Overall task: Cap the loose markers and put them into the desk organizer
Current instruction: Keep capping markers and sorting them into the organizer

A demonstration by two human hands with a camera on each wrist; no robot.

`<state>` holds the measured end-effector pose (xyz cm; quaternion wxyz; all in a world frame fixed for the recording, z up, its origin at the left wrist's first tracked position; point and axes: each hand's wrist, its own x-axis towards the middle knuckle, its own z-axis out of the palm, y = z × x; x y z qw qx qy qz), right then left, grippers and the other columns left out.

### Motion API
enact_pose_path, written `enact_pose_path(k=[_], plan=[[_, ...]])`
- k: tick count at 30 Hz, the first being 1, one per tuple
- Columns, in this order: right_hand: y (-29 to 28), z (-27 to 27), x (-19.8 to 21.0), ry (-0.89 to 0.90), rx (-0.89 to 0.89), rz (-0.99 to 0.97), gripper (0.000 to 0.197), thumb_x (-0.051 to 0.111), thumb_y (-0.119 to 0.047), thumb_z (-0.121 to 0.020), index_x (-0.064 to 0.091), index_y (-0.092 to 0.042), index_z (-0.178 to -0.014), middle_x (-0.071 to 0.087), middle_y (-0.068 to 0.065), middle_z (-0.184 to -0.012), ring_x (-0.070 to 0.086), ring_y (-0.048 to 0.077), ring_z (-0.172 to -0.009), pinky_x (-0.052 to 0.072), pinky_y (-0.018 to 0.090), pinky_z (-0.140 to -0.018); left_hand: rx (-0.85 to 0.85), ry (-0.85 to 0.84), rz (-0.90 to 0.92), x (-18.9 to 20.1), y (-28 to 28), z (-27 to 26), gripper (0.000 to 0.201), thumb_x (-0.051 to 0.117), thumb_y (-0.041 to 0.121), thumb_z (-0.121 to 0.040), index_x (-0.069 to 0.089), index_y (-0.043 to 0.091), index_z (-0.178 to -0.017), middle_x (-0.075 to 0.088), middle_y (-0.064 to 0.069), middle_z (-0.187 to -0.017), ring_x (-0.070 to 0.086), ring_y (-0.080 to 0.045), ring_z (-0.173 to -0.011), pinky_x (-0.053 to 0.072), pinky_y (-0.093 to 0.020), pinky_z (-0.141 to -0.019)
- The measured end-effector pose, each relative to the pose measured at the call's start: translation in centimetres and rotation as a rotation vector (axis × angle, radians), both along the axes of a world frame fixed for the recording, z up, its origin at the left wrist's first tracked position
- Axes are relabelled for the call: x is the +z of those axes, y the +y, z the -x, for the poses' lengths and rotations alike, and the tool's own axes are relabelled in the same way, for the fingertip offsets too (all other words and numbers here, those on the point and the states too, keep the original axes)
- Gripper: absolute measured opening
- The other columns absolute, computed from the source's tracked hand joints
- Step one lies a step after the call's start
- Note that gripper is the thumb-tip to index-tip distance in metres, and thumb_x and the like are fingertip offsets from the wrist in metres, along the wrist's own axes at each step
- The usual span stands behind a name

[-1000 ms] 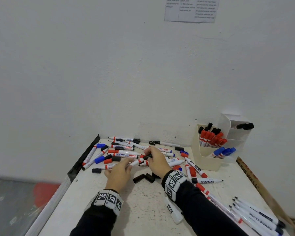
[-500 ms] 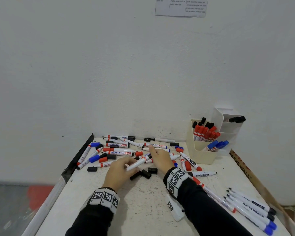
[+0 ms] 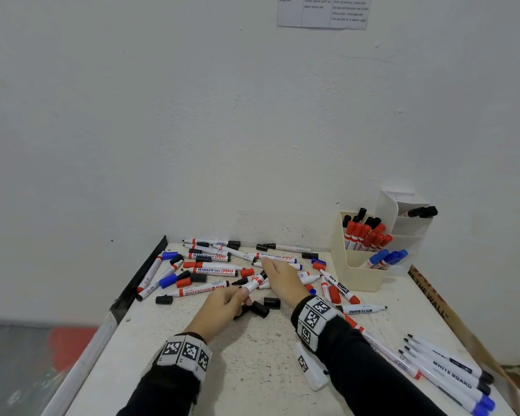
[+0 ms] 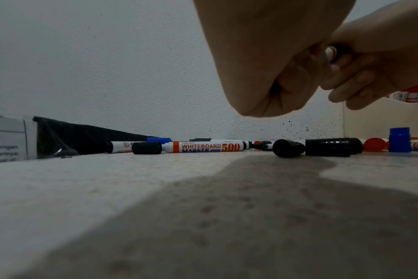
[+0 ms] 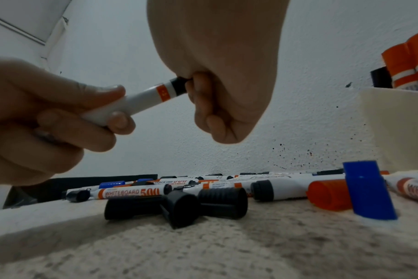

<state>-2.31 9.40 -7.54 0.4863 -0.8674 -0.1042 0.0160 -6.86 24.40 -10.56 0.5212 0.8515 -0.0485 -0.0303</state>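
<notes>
Capping a marker over the loose pile

At centre frame the left hand [image 5: 43, 120] grips the marker [image 5: 134, 102] barrel, its long axis rising rightward into the right hand [image 5: 217, 81], whose fingers pinch a black cap [image 5: 179, 85] over its tip; the organizer [image 3: 357, 265] stands far right.

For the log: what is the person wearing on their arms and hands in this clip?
Both hands are bare: left hand, right hand. Long black sleeves cover both arms to the wrists. Each wrist carries a white band printed with square black-and-white tags: left band, right band. A white tagged block hangs under the right wrist. No rings or cables show.
</notes>
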Motion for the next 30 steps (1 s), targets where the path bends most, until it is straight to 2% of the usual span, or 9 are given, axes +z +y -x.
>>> enact_pose_path(k=[5,9,12,17,21,24,26,29,30], plan=[[0.1,-0.3,0.2,-0.027,0.049,0.004,0.041,0.031,-0.030,-0.101,0.034,-0.019,-0.062,0.029,-0.003,-0.058,0.029,0.010,-0.054,0.025,0.027,-0.054,-0.008,0.165,0.185,0.4,0.0,0.0,0.038,0.037,0.037,-0.098,0.061,0.013,-0.083,0.042,0.008,-0.050,0.030,-0.004,-0.038,0.025,-0.017,-0.038],[-0.1,-0.5,0.8,-0.031,0.083,0.033,0.041,0.032,-0.035,-0.101,0.037,-0.019,-0.063,0.031,-0.002,-0.060,0.031,0.010,-0.056,0.026,0.027,-0.056,0.019,0.160,0.241,0.4,-0.3,-0.1,0.037,0.039,0.037,-0.098,0.062,0.013,-0.082,0.039,0.009,-0.048,0.027,-0.004,-0.037,0.022,-0.017,-0.037],[-0.3,-0.8,1.0,-0.059,0.089,0.054,0.041,0.035,-0.034,-0.100,0.037,-0.020,-0.062,0.032,-0.003,-0.060,0.031,0.010,-0.056,0.025,0.025,-0.055,0.036,0.111,0.235,0.4,-0.5,-0.2,0.034,0.042,0.036,-0.097,0.064,0.013,-0.085,0.044,0.007,-0.052,0.034,-0.004,-0.039,0.028,-0.016,-0.039],[-1.0,-1.7,0.9,-0.100,0.062,0.087,0.039,0.040,-0.037,-0.098,0.041,-0.017,-0.064,0.035,-0.002,-0.061,0.033,0.010,-0.056,0.026,0.024,-0.055,0.096,0.043,0.186,-0.1,-0.3,-0.4,0.030,0.045,0.037,-0.096,0.067,0.017,-0.093,0.061,0.000,-0.077,0.051,-0.009,-0.067,0.039,-0.019,-0.062],[-2.1,-2.3,1.1,-0.085,-0.014,-0.019,0.035,0.043,-0.037,-0.097,0.046,-0.014,-0.071,0.043,0.003,-0.066,0.038,0.012,-0.056,0.035,0.029,-0.058,0.133,0.029,0.127,-0.3,-0.3,-0.5,0.028,0.040,0.033,-0.099,0.062,0.017,-0.099,0.056,0.000,-0.086,0.048,-0.012,-0.077,0.039,-0.024,-0.072],[-3.1,-2.8,2.0,-0.124,-0.107,-0.095,0.033,0.040,-0.038,-0.098,0.051,-0.014,-0.078,0.052,0.005,-0.073,0.045,0.016,-0.059,0.039,0.030,-0.058,0.202,0.004,0.060,-0.6,0.0,-0.7,0.027,0.042,0.023,-0.098,0.056,0.018,-0.120,0.056,0.002,-0.111,0.049,-0.008,-0.099,0.039,-0.024,-0.088],[-3.8,-3.1,2.8,-0.177,-0.182,-0.162,0.028,0.038,-0.037,-0.098,0.051,-0.016,-0.084,0.056,0.007,-0.079,0.048,0.019,-0.062,0.041,0.031,-0.057,0.247,0.012,-0.045,-1.1,0.5,-0.8,0.029,0.045,0.017,-0.097,0.054,0.016,-0.124,0.051,-0.001,-0.126,0.046,-0.011,-0.113,0.038,-0.028,-0.098],[-5.3,-3.9,4.2,-0.267,-0.277,-0.203,0.020,0.038,-0.032,-0.099,0.047,-0.015,-0.099,0.062,0.008,-0.089,0.058,0.018,-0.067,0.049,0.020,-0.052,0.311,0.055,-0.153,-1.2,0.9,-0.8,0.032,0.045,0.014,-0.095,0.052,0.016,-0.126,0.040,-0.006,-0.136,0.039,-0.018,-0.128,0.032,-0.034,-0.107],[-5.9,-4.4,4.7,-0.300,-0.306,-0.202,0.018,0.038,-0.031,-0.099,0.047,-0.014,-0.102,0.064,0.008,-0.092,0.060,0.018,-0.071,0.053,0.021,-0.056,0.323,0.061,-0.169,-1.2,0.9,-0.8,0.032,0.045,0.013,-0.095,0.052,0.015,-0.127,0.038,-0.007,-0.138,0.038,-0.019,-0.129,0.031,-0.035,-0.108]])
